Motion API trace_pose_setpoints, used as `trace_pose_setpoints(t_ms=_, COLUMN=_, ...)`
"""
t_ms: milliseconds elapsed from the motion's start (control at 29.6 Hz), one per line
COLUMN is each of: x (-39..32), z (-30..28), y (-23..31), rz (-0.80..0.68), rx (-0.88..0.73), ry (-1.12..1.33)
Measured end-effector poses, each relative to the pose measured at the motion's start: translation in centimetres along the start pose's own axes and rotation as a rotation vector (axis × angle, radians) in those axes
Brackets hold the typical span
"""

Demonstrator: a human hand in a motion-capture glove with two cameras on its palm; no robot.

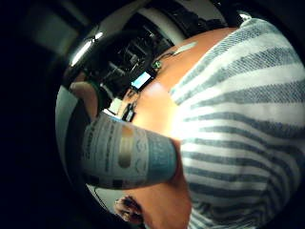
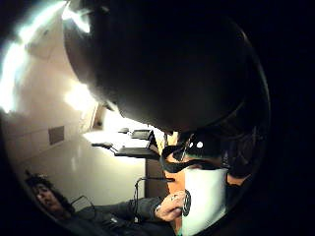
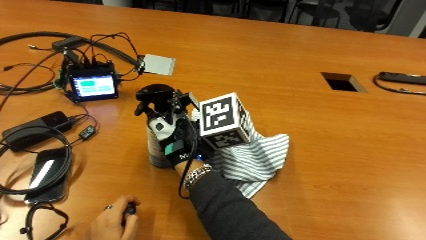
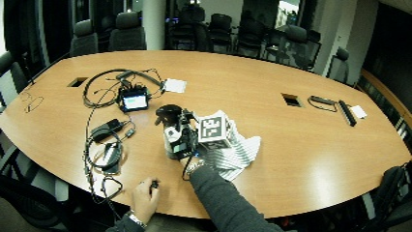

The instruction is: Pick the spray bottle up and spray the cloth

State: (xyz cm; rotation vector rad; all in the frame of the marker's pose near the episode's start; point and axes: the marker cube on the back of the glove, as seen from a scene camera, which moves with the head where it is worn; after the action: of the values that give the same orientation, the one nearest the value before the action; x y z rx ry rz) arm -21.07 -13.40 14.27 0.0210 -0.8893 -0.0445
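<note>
While the hand [image 3: 178, 145] grips the spray bottle [image 3: 158, 131], it hides part of the striped cloth [image 3: 256, 155].

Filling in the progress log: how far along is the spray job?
Done: the gloved right hand grips the spray bottle. In hand: the bottle stands at the table, beside the striped cloth; whether it is lifted is unclear. Left: raising it and spraying the cloth; no spray is visible.

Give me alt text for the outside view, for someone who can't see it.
A gloved right hand grips an upright spray bottle on a wooden table, right beside a crumpled striped cloth. Cables and a small lit screen lie beyond the bottle.
</note>
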Motion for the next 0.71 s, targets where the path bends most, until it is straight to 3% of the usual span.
trace_pose_setpoints(t_ms=304, x=-0.6, z=-1.1, y=2.0, rz=-0.038, rx=-0.069, ry=0.22)
trace_pose_setpoints(t_ms=710, x=-3.8, z=-9.3, y=7.9, rz=-0.122, rx=-0.169, ry=0.666)
